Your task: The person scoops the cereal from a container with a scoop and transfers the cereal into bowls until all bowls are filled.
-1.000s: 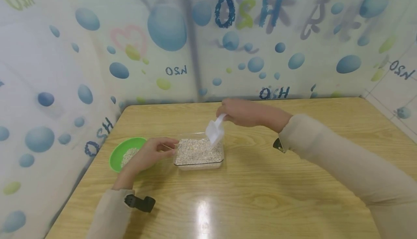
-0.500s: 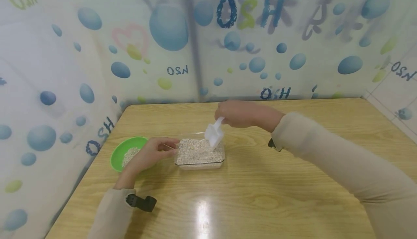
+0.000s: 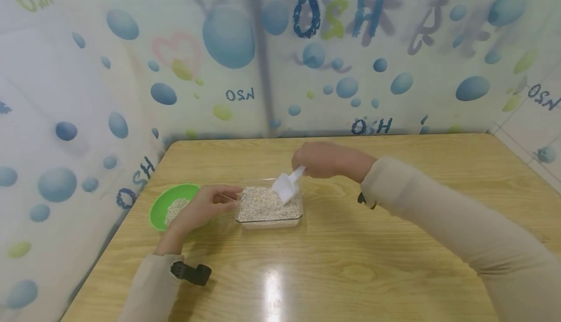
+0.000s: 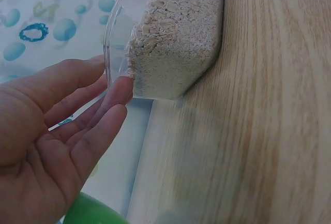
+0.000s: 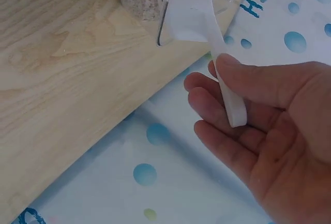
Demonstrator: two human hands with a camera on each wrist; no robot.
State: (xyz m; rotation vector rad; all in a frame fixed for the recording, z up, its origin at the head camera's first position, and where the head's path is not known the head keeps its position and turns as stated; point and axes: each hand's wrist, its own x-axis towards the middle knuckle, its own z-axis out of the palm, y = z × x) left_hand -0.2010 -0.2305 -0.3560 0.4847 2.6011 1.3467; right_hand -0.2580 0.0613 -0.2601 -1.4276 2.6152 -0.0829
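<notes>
Bowl (image 3: 158, 211) on table (image 3: 372, 263), left; container (image 3: 269, 221) of flakes (image 3: 258, 205) to its right, left hand (image 3: 205, 206) between. Scoop (image 3: 286, 188) at container's right end.

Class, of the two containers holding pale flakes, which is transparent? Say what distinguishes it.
The clear rectangular dish: its flakes show through its sides. The other container is a round, solid green bowl.

Head camera: above the near side of the clear oat container (image 3: 269, 224), facing forward-down, farthest off. Left wrist: close, from its left, rolled sideways. Right wrist: close, from its right. Shared: container.
</notes>
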